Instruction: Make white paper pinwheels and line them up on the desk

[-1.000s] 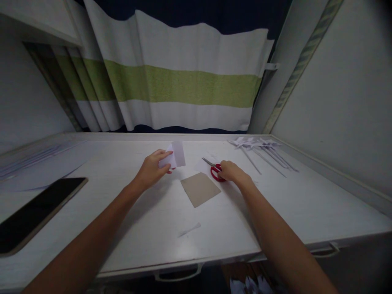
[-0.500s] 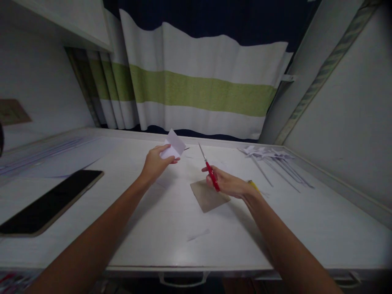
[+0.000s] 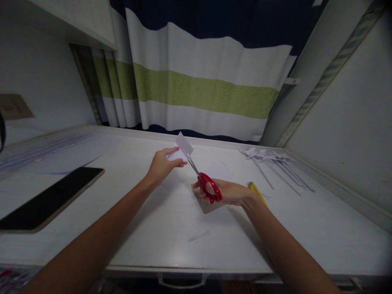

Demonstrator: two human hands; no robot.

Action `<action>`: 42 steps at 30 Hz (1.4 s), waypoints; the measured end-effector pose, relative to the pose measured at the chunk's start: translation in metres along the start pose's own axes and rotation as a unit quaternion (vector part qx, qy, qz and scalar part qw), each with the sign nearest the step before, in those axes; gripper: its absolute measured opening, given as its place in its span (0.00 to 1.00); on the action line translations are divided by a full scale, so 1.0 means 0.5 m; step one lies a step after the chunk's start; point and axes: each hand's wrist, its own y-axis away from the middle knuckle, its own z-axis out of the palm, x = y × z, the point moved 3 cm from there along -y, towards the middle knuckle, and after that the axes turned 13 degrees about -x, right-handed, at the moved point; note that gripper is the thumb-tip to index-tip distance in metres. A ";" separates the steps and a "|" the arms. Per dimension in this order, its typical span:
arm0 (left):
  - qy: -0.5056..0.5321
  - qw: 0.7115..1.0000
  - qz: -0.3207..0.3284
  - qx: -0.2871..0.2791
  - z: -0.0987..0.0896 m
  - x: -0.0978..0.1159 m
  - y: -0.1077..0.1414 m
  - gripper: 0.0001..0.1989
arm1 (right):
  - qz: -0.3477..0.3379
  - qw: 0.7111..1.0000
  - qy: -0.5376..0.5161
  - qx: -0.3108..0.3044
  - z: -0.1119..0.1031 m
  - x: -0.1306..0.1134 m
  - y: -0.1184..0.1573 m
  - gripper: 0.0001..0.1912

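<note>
Pinched between the thumb and fingers of my left hand [image 3: 165, 163] is a creased piece of white paper [image 3: 183, 145], held above the table. My right hand [image 3: 225, 191] grips red-handled scissors [image 3: 211, 188], with fingers in the loops. The scissor blades point up and left, their tips at the paper's lower right edge; whether they touch it I cannot tell. Beneath my right hand lies a brown square card [image 3: 211, 207], partly covered. Another white sheet [image 3: 219, 170] rests on the table just behind the scissors.
A dark-screened tablet [image 3: 52, 200] lies at the left, near large white sheets [image 3: 61, 157]. Beside my right wrist is a yellow cutter [image 3: 257, 192]. Paper pinwheel-like shapes on thin sticks [image 3: 275, 161] lie at the back right. A striped curtain [image 3: 202, 90] hangs behind the table [image 3: 153, 249].
The scissors have turned and moved with my right hand, bringing their tips to the paper. My left hand with the paper has shifted slightly right.
</note>
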 end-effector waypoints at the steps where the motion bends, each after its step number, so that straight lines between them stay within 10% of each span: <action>1: -0.001 1.000 -0.002 -0.006 0.003 0.001 0.002 0.26 | 0.002 1.000 -0.010 0.009 0.000 0.000 -0.001 0.17; 42: 0.018 0.998 0.025 -0.053 0.028 0.012 0.013 0.25 | -0.051 0.982 -0.168 -0.072 -0.009 0.017 -0.022 0.20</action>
